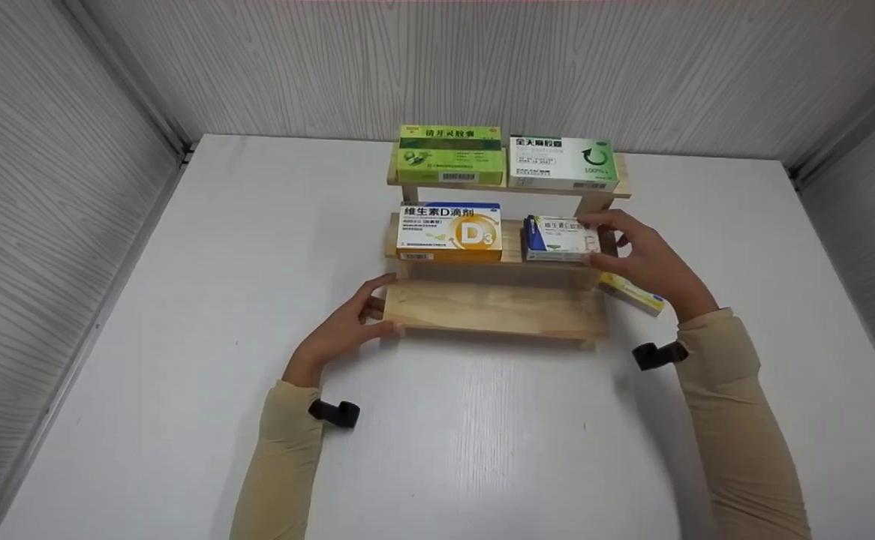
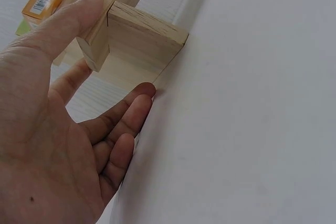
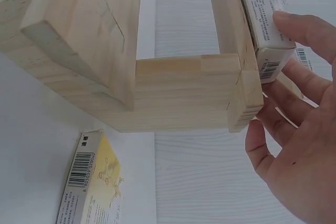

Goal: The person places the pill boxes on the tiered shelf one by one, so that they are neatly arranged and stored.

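Observation:
A three-tier wooden display rack (image 1: pixel 494 307) stands on the white table. My left hand (image 1: pixel 347 322) grips the left end of its bottom tier, thumb on the front edge and index finger at the back, as the left wrist view shows. On the middle tier's right side, my right hand (image 1: pixel 644 255) holds a small white and blue medicine box (image 1: pixel 561 238) by its right end, thumb in front and fingers behind. In the right wrist view this box (image 3: pixel 265 19) sits at the tier's end. An orange and white vitamin D box (image 1: pixel 449 232) is left of it.
On the top tier are a green medicine box (image 1: pixel 450 155) and a white and green one (image 1: pixel 561 163). A yellow and white box (image 1: pixel 632 294) lies on the table beside the rack's right end, below my right hand. Grey wood-grain walls (image 1: pixel 482 67) enclose the table.

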Motion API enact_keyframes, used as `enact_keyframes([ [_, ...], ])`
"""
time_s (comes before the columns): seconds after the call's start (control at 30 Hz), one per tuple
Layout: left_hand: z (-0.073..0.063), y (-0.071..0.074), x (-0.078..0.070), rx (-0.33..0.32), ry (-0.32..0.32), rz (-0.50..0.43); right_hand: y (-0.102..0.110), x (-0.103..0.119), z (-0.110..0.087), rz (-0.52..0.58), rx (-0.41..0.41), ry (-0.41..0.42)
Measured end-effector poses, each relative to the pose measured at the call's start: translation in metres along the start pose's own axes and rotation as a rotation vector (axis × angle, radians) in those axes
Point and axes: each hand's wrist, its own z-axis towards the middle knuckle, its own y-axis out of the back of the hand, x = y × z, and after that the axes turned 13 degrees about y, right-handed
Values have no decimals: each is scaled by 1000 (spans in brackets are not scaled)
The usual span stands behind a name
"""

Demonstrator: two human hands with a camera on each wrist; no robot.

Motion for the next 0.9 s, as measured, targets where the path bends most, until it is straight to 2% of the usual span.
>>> enact_keyframes([
  [0.13, 0, 0, 1, 12, 8, -13, 0, 1, 3, 9, 14, -21],
  [0.27, 1, 1, 0, 13, 13, -13, 1, 2, 3, -5, 9, -9],
  [0.33, 1, 1, 0, 8, 0, -7, 2, 1, -1, -8, -27, -2],
  [0.47, -1, 1, 0, 6, -29, -4, 6, -5, -13, -25, -176, -3],
  [0.53, -1, 1, 1, 9, -41, -9, 10, -12, -21, -43, -238, -22],
  [0.6, -1, 2, 2, 8, -50, -14, 16, -21, -28, -52, -258, -60],
  [0.7, -1, 2, 2, 9, -65, -17, 24, -36, -42, -58, -213, -161],
  [0.8, 0, 2, 2, 11, -65, -24, 30, -54, -57, -58, -117, -259],
  [0.9, -1, 1, 2, 15, -61, -32, 33, -71, -71, -66, -23, -322],
])
